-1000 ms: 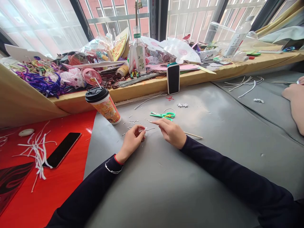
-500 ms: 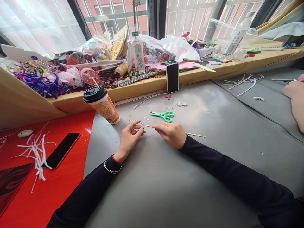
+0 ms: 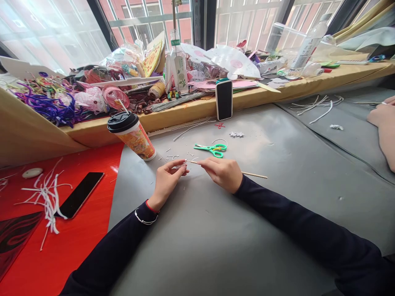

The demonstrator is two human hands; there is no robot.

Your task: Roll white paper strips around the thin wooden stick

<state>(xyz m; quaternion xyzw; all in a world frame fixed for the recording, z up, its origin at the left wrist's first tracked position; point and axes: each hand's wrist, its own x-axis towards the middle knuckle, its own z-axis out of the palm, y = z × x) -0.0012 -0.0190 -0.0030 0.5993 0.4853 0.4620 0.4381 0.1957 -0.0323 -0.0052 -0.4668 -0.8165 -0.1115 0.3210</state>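
My right hand (image 3: 222, 172) is closed around a thin wooden stick (image 3: 254, 175). One end of the stick sticks out behind the hand to the right, and its tip reaches the fingertips of my left hand (image 3: 168, 179). Between the left thumb and fingers is a small white piece of cord (image 3: 185, 162), mostly covered by the fingers. Just beyond the hands lie green-handled scissors (image 3: 217, 153), with white cord scraps (image 3: 175, 157) scattered to their left.
A lidded paper cup (image 3: 135, 142) stands left of my hands. At the back, a phone (image 3: 224, 100) leans upright against the cluttered sill (image 3: 262, 93). White knotted cord (image 3: 236, 135) lies beyond the scissors. Another person's hand (image 3: 378, 115) is at the right.
The fingers of my left hand have drawn closer together around the white piece. The right hand and the stick have barely moved.
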